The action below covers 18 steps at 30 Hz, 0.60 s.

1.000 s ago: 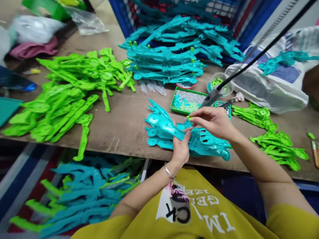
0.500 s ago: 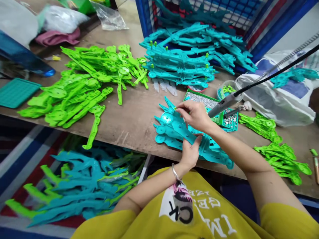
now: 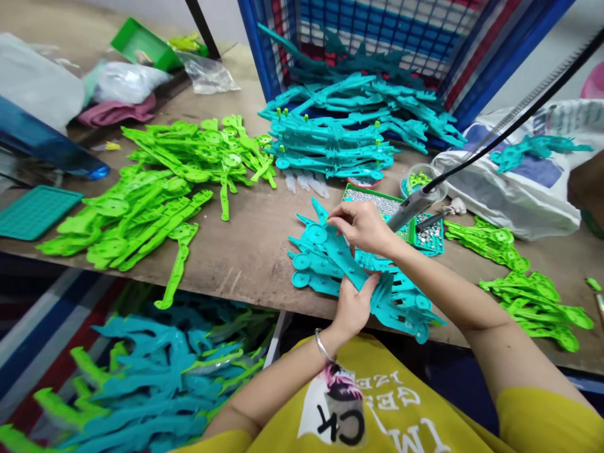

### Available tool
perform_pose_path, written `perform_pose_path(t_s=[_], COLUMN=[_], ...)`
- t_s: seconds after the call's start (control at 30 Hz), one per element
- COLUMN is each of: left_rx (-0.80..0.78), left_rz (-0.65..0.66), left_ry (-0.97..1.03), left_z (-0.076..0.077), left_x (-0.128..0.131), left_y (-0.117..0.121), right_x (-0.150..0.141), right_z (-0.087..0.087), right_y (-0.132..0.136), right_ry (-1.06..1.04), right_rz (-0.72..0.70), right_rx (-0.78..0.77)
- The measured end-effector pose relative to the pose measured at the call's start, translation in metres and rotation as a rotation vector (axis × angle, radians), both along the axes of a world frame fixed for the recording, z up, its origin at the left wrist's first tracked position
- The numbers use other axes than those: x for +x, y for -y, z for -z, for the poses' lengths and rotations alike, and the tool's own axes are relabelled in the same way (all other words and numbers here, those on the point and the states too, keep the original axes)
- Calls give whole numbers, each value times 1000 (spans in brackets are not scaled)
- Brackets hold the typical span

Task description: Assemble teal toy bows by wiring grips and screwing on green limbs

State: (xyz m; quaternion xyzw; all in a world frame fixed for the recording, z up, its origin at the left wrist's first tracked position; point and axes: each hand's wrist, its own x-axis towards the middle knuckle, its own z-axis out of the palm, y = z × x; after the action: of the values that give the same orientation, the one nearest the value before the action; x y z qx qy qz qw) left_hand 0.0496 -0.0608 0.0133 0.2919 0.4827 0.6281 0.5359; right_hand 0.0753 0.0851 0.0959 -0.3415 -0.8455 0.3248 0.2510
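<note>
A teal plastic part (image 3: pixel 340 253), long, with pointed ends and a round disc, lies tilted over several similar teal parts (image 3: pixel 309 279) near the bench edge. My left hand (image 3: pixel 355 305) is closed round its lower middle, thumb on top. My right hand (image 3: pixel 362 225) pinches at the part's upper edge near its points. A small green peg (image 3: pixel 328 220) shows at those fingertips; most of it is hidden. Just behind my right hand stand a green tray (image 3: pixel 372 200) of small silvery pieces and a teal tray (image 3: pixel 436 244) of metal bits.
Light-green plastic parts (image 3: pixel 155 189) pile up at left, with smaller piles (image 3: pixel 533 308) at right. Teal parts (image 3: pixel 330 145) stack before a blue-framed crate (image 3: pixel 257 56). A grey tool on a black cable (image 3: pixel 415 204) hangs beside my right forearm. Below the bench, a bin holds teal parts (image 3: pixel 155 371).
The camera view has tilted up slightly, so the bench sits lower. The held teal part has shifted a little against the ones under it; both hands keep their grips.
</note>
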Motion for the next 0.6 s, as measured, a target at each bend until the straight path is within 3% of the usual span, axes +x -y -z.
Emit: perform_pose_path(t_s=[0.2,0.37,0.47,0.6], left_rx=[6,-41,-143,-137], left_rz=[-5,-33,-97,-223], left_ry=[-27,163,243,195], left_z=[-5,-16,-37,-69], left_x=[0,-14,-57,-146], left_y=[2,-4,-10,-29], right_x=[4,12,40,104], right_z=[0,-15,-42,-75], right_y=[3,12,23,45], right_ry=[-69,-142,-207,-290], right_rz=[0,-22,-31,35], right_rx=[-13,-55,75,285])
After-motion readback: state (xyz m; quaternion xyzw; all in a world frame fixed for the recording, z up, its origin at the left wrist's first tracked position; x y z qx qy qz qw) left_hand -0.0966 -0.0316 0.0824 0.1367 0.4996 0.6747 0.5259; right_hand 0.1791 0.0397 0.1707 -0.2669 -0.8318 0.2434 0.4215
